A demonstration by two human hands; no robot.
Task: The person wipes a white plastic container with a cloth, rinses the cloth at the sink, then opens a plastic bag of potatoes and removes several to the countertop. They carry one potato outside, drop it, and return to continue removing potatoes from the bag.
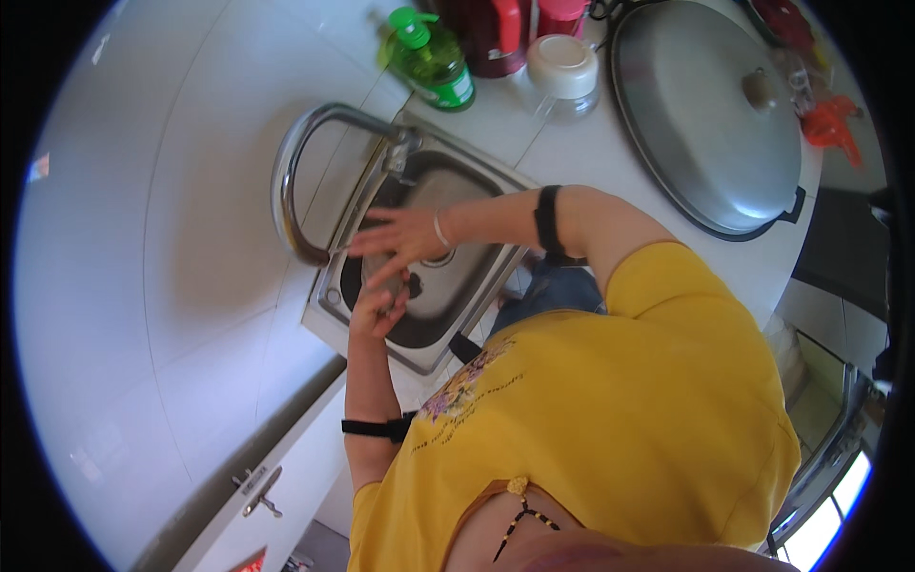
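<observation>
My left hand [379, 306] curls its fingers around a greyish, see-through vessel [374, 269], perhaps a glass. It is blurred and partly covered by both hands. My right hand [400, 234], with a pale bracelet at the wrist, reaches over the vessel, fingers spread. I cannot tell whether it touches the vessel. Both hands are above the stainless steel sink [457, 286], at its wall side. The curved chrome faucet [282, 171] ends in a spout beside my right fingertips. A thin stream seems to leave it towards them.
On the counter [493, 136] behind the sink stand a green pump bottle [432, 64], a red jug [493, 43] and a white bowl [565, 68] upturned on a clear glass. A large lidded pan [708, 121] occupies the right. The tiled wall [214, 179] rises close on the left.
</observation>
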